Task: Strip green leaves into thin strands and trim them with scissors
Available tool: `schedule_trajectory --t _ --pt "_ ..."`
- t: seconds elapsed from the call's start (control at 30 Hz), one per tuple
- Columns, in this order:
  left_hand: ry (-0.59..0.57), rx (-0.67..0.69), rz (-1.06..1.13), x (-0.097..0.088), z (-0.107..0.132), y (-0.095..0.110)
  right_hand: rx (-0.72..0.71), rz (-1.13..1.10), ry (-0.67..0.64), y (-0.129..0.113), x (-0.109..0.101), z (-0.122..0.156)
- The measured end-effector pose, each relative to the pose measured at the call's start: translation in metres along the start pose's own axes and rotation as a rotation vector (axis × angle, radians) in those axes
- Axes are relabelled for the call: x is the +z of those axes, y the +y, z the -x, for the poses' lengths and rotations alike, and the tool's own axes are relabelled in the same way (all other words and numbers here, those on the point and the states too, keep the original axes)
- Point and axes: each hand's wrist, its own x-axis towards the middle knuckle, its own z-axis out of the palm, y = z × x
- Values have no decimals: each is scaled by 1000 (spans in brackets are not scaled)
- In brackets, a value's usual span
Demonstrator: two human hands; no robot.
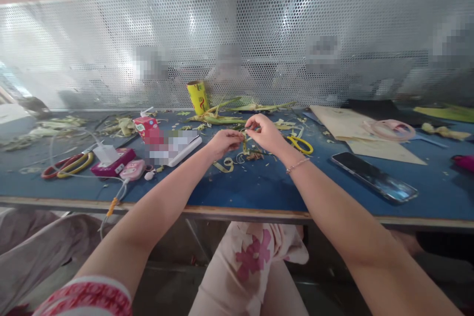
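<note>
My left hand (224, 142) and my right hand (264, 132) meet over the middle of the blue table (259, 190). Both pinch a thin green-yellow leaf strip (245, 144) that hangs between the fingertips. A curled piece of strip (226, 164) lies on the table just below my left hand. Small leaf scraps (255, 156) sit under the hands. Yellow-handled scissors (300, 144) lie just right of my right hand.
Long green leaves (229, 111) and a yellow roll (198, 97) lie at the back by the perforated metal screen (237, 39). Left: a red carton (147, 127), pink devices (113, 163), red and yellow scissors (66, 165). Right: a phone (374, 177), cardboard sheets (355, 131), a pink ring (388, 130).
</note>
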Motion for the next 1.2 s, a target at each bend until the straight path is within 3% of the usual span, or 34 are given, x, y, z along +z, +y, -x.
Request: schedule_trajectory --t 0.17,0.53,0.8,1.2 --pt "51 6 8 -2 -3 -1 -275 215 -118 4 -8 2" --pt "46 -12 -14 0 -2 -4 -337 377 -263 10 -5 4" --pt "76 7 -7 4 0 -1 -333 476 -284 7 -4 6" --pt "146 144 -217 1 -6 -5 -160 303 -216 8 -4 5"
